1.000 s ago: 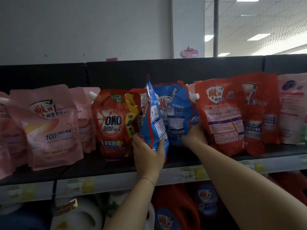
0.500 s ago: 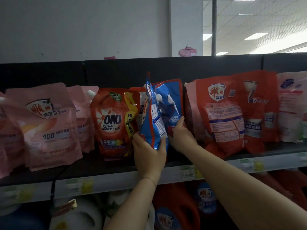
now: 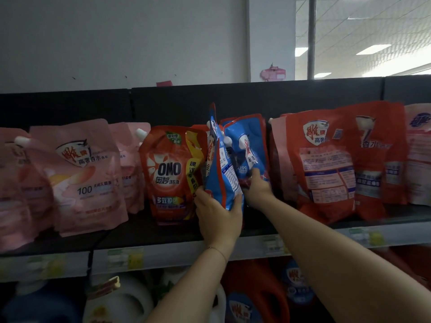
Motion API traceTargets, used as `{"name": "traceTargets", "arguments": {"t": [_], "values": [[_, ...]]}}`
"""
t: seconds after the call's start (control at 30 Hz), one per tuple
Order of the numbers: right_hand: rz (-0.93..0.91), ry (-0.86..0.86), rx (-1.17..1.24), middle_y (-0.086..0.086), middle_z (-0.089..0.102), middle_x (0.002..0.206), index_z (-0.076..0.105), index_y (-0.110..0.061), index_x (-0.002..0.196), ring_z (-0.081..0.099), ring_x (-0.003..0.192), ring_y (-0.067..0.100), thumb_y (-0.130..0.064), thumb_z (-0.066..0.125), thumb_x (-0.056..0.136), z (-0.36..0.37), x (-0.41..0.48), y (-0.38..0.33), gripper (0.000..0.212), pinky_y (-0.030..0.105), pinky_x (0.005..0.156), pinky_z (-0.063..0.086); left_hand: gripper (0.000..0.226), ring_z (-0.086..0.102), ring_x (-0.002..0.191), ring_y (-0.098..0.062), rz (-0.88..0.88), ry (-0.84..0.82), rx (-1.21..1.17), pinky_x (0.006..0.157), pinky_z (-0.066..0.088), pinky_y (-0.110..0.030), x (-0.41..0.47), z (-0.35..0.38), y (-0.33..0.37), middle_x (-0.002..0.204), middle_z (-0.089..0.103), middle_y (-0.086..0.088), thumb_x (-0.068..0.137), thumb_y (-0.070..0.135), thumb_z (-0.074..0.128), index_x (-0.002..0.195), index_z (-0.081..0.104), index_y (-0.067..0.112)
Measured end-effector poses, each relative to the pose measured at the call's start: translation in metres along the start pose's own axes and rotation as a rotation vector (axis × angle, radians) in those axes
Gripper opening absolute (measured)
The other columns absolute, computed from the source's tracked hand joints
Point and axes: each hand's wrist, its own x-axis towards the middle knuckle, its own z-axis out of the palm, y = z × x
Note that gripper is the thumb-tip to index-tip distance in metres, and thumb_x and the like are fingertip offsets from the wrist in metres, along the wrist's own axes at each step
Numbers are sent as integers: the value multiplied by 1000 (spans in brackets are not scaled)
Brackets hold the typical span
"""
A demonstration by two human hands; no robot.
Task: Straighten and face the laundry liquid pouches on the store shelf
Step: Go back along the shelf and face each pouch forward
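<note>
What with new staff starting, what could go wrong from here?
The left hand grips the front blue pouch low; its top may flop. The OMO pouch close beside it could get knocked off the shelf. The right hand holds the rear blue pouch low too; it may slump.

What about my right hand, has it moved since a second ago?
Yes. The right hand has shifted left, away from the red pouch and toward the OMO pouch.

L edge: pink pouch (image 3: 11, 187) cut off | R edge: pale pouch (image 3: 419, 159) cut off | red pouches (image 3: 326, 164): small print blurred | price tags (image 3: 126, 258): unreadable | front blue pouch (image 3: 225, 173): base hidden by left hand (image 3: 218, 215) | rear blue pouch (image 3: 250, 141): half hidden | btm jugs (image 3: 254, 294): cropped
</note>
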Motion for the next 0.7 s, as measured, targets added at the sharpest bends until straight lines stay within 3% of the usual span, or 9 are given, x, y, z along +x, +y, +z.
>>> {"name": "traceTargets", "arguments": {"t": [0.1,0.17,0.2,0.33,0.4,0.5,0.57,0.63,0.7], "values": [[-23,-228,-164,16,37,147,22,-30,149,45,126,34,-22,56,90,-17,0,0,68,31,101,39,75,52,116,-24,-21,-25,-23,85,51,-34,-1,-2,3,126,46,-7,74,43,77,127,34,12],[-33,-285,-172,16,32,150,18,-31,151,42,128,35,-30,53,91,-21,-6,0,69,32,106,37,75,51,116,-25,-28,-14,-24,88,51,-39,-5,-2,9,127,45,-7,73,40,78,127,33,13],[-42,-291,-162,16,36,147,25,-26,149,43,127,35,-31,53,92,-23,-10,-2,63,33,106,36,76,50,117,-25,-34,-7,-22,90,51,-41,-7,-2,12,127,44,-7,73,40,79,127,33,13],[5,-230,79,15,60,121,55,-7,123,58,106,29,-35,49,97,-42,-33,-17,38,37,91,47,75,46,120,-27,-85,-17,-6,94,47,-48,-21,2,30,130,40,-7,73,29,79,127,29,16],[32,-237,216,15,61,111,56,-6,118,61,96,27,-44,44,98,-50,-46,-26,44,39,83,49,75,44,122,-28,-105,-34,36,96,44,-50,-28,2,37,133,37,-6,74,26,78,129,28,17],[-12,-239,327,12,60,114,53,-7,112,58,103,26,-36,43,100,-58,-60,-31,33,42,93,47,79,37,124,-30,-133,-61,101,96,39,-48,-43,5,50,138,30,-7,73,27,76,133,24,18],[82,-283,585,6,61,104,53,-14,107,57,98,24,-37,42,99,-65,-65,-30,27,41,94,46,82,32,124,-30,-126,-80,133,95,38,-45,-55,10,59,139,25,-7,71,33,76,133,24,20],[150,-192,818,5,64,99,57,-14,109,59,92,23,-44,43,97,-74,-65,-30,35,41,88,48,80,28,122,-27,-110,-119,134,94,37,-42,-63,17,65,137,23,-4,68,38,74,129,24,23],[134,1,771,10,64,115,58,-13,119,59,101,26,-51,35,98,-80,-60,-30,49,44,93,47,74,27,118,-24,-102,-154,81,91,37,-39,-65,23,66,134,24,-2,69,39,73,126,28,24]]}}
